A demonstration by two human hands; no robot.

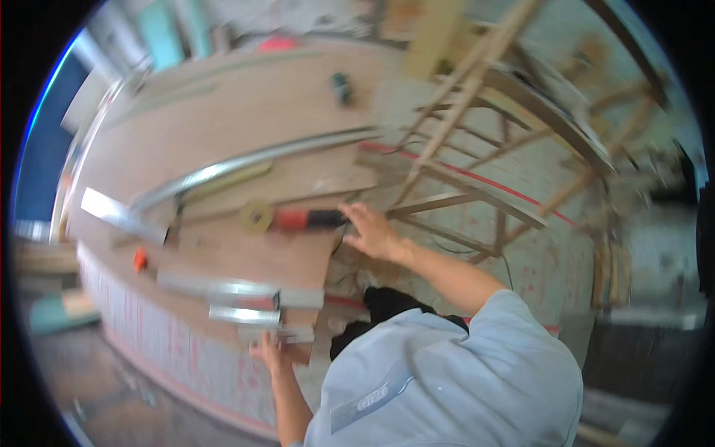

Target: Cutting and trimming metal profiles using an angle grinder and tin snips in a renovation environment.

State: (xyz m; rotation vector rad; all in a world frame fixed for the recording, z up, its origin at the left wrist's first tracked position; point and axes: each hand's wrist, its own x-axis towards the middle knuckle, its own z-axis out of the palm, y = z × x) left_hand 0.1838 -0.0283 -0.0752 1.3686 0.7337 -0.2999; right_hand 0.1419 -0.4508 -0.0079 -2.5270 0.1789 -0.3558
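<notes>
- While the right hand (368, 232) is at the black back end of the red and black power tool (298, 219), its thumb and fingers look apart, but blur hides if they grip it.
- The power tool is at the right side of the brown counter (246, 97), with its round yellow disc (256, 215) to the left.
- The left hand (269, 352) is at the near edge of some short silver metal pieces (244, 314); I cannot tell if its fingers close on one.
- A long silver bar (223, 172) lies on the far side of the tool.
- A small orange thing (140, 259) sits on the left.
</notes>
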